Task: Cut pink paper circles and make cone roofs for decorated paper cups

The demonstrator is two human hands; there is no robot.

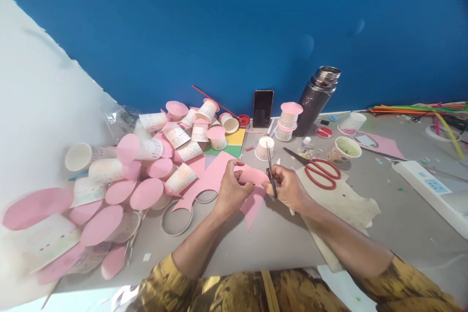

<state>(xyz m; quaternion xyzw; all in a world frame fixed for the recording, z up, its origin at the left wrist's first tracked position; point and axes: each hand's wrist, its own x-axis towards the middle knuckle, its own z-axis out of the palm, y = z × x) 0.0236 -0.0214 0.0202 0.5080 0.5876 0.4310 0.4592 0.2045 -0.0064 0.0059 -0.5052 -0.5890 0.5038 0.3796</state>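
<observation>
My left hand (231, 186) pinches a piece of pink paper (253, 176) and holds it up over the grey table (278, 239). My right hand (288, 186) grips a pair of dark scissors (270, 168) whose blades point up and away beside the paper's right edge. A pointed strip of the pink paper hangs down between my hands. A larger cut pink sheet (210, 170) lies just behind my left hand.
A big heap of paper cups with pink round lids (146, 165) fills the left. Red-handled scissors (321, 171), a phone (263, 107), a dark flask (318, 97), loose cups (263, 148), metal rings (177, 217) and a power strip (431, 187) lie around.
</observation>
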